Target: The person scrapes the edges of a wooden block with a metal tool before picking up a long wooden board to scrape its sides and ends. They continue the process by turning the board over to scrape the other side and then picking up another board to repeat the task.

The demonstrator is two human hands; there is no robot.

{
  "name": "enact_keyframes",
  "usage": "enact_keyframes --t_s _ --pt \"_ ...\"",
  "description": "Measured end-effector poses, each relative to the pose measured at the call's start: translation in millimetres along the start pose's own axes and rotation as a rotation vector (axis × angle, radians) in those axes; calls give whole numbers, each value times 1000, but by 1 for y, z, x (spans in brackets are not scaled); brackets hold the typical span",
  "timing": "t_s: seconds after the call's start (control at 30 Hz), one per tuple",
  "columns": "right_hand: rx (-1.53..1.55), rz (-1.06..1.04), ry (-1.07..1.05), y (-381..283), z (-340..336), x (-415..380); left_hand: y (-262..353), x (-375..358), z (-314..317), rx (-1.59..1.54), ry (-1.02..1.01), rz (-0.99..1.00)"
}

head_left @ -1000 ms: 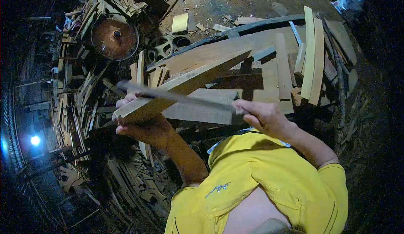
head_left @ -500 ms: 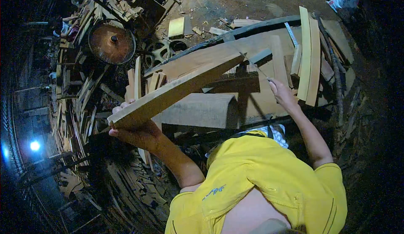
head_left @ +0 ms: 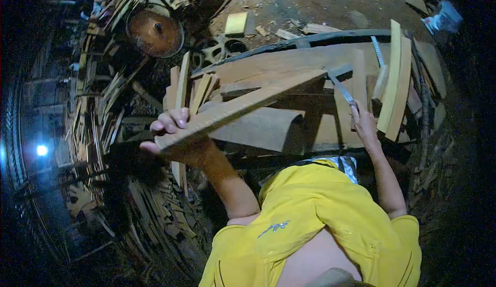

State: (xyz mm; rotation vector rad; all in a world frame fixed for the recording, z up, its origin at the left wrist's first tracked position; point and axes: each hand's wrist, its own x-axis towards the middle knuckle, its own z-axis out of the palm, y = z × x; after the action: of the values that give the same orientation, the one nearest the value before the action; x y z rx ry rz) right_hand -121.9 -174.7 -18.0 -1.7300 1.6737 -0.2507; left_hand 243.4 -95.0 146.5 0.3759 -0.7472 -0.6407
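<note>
A long wooden board (head_left: pixel 248 101) slants up from lower left to upper right, with my left hand (head_left: pixel 173 132) wrapped round its near end. My right hand (head_left: pixel 364 119) grips a thin metal blade tool (head_left: pixel 341 88), whose tip is close to the far end of the board; whether they touch I cannot tell. Below the board lies a wide, curved-edged wooden block (head_left: pixel 258 128) on the workbench (head_left: pixel 320 132). Two curved wooden strips (head_left: pixel 397 80) lie side by side to the right of my right hand.
A white-blue ruler (head_left: pixel 377 51) lies near the strips. Wood scraps (head_left: pixel 95 116) are heaped at the left, beside a round rusty disc (head_left: pixel 155 33). A yellow-topped block (head_left: pixel 236 23) sits on the ground beyond the bench. A plastic bag (head_left: pixel 443 17) is at the upper right.
The board's far end and the blade now appear further right. The blade shows its flat side more clearly. My left hand's fingers show more above the board, and the whole view has shifted.
</note>
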Motion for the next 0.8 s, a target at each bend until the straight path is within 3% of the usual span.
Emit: enact_keyframes --t_s 0.03,0.1,0.17,0.23,0.33,0.37,0.43,0.5,0.57,0.63,0.67,0.7,0.77,0.8 --pt "12 63 -58 -3 -2 -3 2 1 -5 14 6 15" --pt "-54 -41 45 40 18 4 -3 2 -7 -46 -125 -15" --pt "-219 55 122 46 19 4 -6 3 1 35 -70 38" --pt "-146 -64 141 40 14 1 -4 2 4 8 -181 -7" --pt "-166 153 91 32 -2 7 -1 6 2 37 -19 72" --pt "-175 157 96 41 -6 7 0 9 0 49 81 143" --pt "-146 54 143 64 -13 9 7 13 -7 35 94 121" --pt "22 3 129 32 -23 -7 8 14 -2 144 95 153" --pt "361 -266 58 -27 -29 -30 3 12 14 160 93 163" --pt "375 -390 -175 -91 -45 -64 -1 12 20 78 116 223" --pt "410 -617 -163 -108 -42 -76 -4 12 16 20 -80 218" --pt "443 -843 -148 -121 -39 -86 -8 8 27 27 -86 224" --pt "436 -904 -309 -135 -39 -94 -16 -2 52 441 404 348" --pt "464 -944 -308 -137 -33 -94 -14 -2 55 441 404 349"
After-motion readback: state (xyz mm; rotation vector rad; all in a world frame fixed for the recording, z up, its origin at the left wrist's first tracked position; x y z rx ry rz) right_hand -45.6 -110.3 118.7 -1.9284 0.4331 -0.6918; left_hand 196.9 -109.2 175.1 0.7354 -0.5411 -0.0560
